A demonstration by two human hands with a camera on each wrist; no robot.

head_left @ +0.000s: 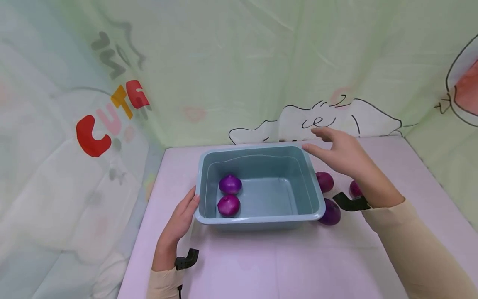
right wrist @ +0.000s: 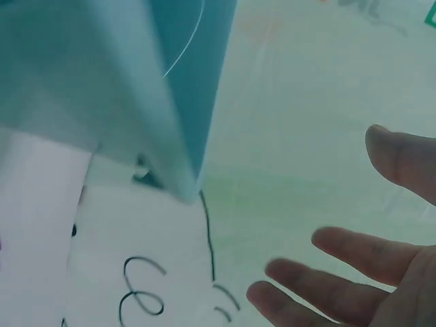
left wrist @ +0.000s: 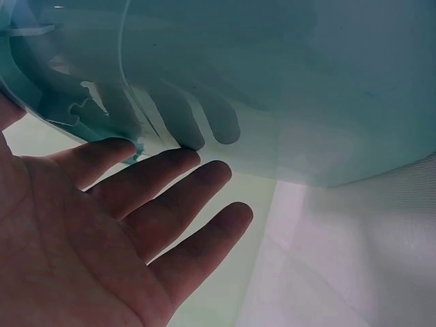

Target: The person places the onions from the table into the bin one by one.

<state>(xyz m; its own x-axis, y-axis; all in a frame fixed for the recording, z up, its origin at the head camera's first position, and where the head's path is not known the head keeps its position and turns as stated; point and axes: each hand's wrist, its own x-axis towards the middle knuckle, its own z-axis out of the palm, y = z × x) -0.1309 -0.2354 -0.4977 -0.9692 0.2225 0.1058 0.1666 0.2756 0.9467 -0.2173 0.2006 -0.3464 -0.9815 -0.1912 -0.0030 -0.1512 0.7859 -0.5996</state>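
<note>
A blue-grey plastic basin (head_left: 257, 220) stands on the table, with two red onions inside, one purple onion (head_left: 230, 184) behind a pinker onion (head_left: 229, 205), both near its left wall. My left hand (head_left: 181, 218) is at the basin's left side, thumb by the rim. In the left wrist view its straight fingers (left wrist: 194, 194) lie close along the outer wall. Over the back right corner, my right hand (head_left: 341, 155) is held with fingers spread and nothing in them. The right wrist view shows those fingers (right wrist: 327, 293) apart from the basin's corner (right wrist: 180, 184).
Right of the basin lie a red onion (head_left: 325, 181), a darker onion (head_left: 330, 212) partly behind the rim, and another onion (head_left: 354, 189) partly covered by my right wrist. Printed cloth walls (head_left: 224, 74) stand behind and on both sides of the pale table (head_left: 242, 265).
</note>
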